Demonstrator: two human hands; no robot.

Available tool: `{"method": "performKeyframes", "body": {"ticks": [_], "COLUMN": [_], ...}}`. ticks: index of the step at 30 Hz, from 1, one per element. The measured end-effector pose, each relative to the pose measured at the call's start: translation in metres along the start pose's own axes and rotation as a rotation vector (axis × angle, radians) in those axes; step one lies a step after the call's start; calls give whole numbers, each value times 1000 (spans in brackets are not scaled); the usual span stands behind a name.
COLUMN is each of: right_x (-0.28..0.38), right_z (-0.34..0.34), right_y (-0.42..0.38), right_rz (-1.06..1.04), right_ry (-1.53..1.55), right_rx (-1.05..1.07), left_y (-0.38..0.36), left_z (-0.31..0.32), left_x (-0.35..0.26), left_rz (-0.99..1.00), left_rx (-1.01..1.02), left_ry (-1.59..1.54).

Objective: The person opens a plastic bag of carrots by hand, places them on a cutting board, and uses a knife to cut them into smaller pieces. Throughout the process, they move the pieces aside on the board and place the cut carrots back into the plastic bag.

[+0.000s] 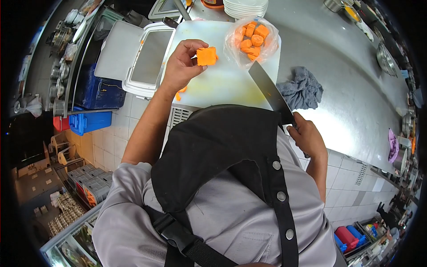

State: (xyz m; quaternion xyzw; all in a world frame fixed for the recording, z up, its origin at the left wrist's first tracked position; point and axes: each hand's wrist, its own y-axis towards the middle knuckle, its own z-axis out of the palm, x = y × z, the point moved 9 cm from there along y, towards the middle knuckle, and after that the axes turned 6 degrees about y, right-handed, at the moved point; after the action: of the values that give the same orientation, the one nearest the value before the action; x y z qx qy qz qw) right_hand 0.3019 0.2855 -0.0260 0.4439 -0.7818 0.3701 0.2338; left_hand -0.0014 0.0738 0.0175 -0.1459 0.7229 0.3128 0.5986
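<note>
The left hand (180, 66) is stretched forward over the near left part of the white cutting board (222, 80), with the forearm running straight up from the body. Its fingers are curled and closed on an orange vegetable piece (206, 56), which is pinched between the thumb and the fingertips and held just above the board. The piece looks like a flat, nearly square block, and its broad cut face is turned up toward the camera.

The right hand (307, 135) stays lower, near the edge of the steel counter (356, 89), with the wrist bent and the fingers wrapped tight around the handle of a knife (271, 91). The long axis of the knife goes diagonally: the blade points away from the person and to the left, over the right side of the board.

Behind the blade tip lies a clear plastic bag (253, 40) with more orange pieces, on the far right corner of the board. A grey cloth (302, 89) lies just beside the board.
</note>
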Motion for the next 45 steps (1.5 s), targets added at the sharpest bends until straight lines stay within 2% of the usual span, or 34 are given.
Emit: {"method": "performKeyframes", "body": {"ticks": [14, 23, 45], "right_x": [4, 4, 5], "right_z": [-2, -2, -2], "right_y": [0, 1, 1], "right_rz": [-9, 6, 6], "right_ry": [-17, -22, -27], "right_rx": [11, 15, 19], "left_y": [-6, -4, -8], "left_z": [13, 13, 28], "left_x": [1, -2, 0], "left_rz": [-28, -26, 13], "left_rx": [35, -25, 96], "left_ry": [-66, -86, -72]}}
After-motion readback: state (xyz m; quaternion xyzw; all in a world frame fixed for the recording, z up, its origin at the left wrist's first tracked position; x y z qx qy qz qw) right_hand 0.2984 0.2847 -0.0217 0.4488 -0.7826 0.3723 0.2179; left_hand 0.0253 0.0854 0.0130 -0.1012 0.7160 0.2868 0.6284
